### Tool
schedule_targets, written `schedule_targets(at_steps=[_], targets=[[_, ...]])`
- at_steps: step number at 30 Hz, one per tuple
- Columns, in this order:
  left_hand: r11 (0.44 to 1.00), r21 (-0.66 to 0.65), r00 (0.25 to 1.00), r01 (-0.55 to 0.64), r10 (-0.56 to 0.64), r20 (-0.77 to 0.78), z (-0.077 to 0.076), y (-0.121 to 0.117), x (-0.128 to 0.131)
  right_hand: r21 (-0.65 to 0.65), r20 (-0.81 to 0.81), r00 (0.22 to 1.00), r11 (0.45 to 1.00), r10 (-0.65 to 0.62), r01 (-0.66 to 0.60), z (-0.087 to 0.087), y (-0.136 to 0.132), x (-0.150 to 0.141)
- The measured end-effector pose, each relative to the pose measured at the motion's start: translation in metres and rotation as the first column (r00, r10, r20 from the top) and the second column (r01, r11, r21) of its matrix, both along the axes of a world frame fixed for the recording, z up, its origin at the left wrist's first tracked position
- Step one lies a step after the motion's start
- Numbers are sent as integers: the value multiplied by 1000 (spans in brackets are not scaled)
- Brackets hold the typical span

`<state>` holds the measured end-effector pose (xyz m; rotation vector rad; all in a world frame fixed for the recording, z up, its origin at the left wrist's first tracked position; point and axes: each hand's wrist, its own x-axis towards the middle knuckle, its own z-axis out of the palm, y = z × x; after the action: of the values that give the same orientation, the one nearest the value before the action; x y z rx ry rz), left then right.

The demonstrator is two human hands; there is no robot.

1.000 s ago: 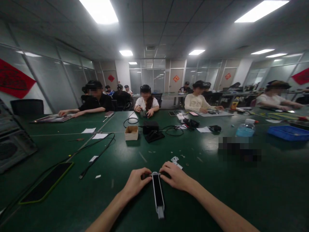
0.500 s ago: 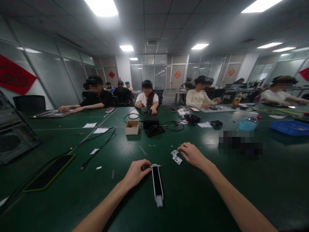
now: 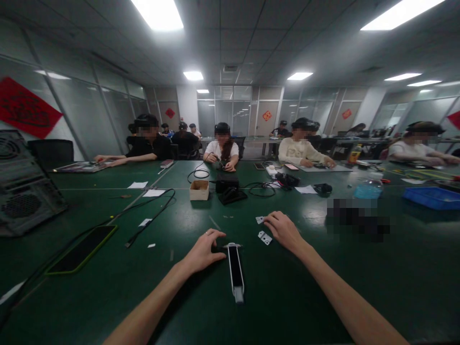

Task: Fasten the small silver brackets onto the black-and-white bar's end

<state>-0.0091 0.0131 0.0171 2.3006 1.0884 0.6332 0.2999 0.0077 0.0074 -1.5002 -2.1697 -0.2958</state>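
Note:
My left hand [image 3: 205, 251] is open, thumb and fingers apart, just left of a long narrow device [image 3: 235, 270]. The device has a black face, a white rim and a pale grey end piece, and lies on the green table. My right hand [image 3: 283, 230] has its fingertips closed at the edge of a small white plate with holes [image 3: 259, 220]; the fingers partly cover it. A second white plate with holes [image 3: 265, 238] lies on the table just below, apart from the first.
A phone-like black slab with green edge [image 3: 84, 250] and a black cable [image 3: 153, 215] lie left. Farther out are a small cardboard box [image 3: 199, 190], a black box [image 3: 227, 182] and a blue tray [image 3: 433, 197]. A computer case [image 3: 28, 187] stands far left. Co-workers sit opposite.
My left thumb and fingers have spread apart beside the device. The two white plates, overlapping or touching before, are now separated, one under my right fingertips. The view has shifted slightly.

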Motion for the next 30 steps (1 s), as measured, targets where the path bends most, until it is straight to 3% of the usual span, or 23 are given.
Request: schedule_targets(at_steps=[5, 10, 15, 18, 23, 30], targets=[[990, -117, 971, -76, 101, 219, 16, 1, -8, 86, 18, 954, 950, 300, -300, 10, -19, -52], [949, -286, 943, 131, -30, 333, 16, -7, 4, 76, 85, 872, 870, 481, -487, 11, -32, -95], [957, -291, 936, 0, 102, 336, 12, -2, 0, 58, -24, 922, 921, 387, -385, 8, -27, -85], [950, -297, 941, -91, 180, 286, 7, 6, -9, -24, -60, 948, 949, 313, -315, 6, -24, -69], [935, -347, 960, -70, 157, 231, -4, 11, -11, -218, -97, 945, 920, 312, -326, 2, -26, -58], [915, -400, 973, -48, 133, 188, -4, 8, -9, -250, -89, 944, 910, 319, -331, 1, -28, -69]])
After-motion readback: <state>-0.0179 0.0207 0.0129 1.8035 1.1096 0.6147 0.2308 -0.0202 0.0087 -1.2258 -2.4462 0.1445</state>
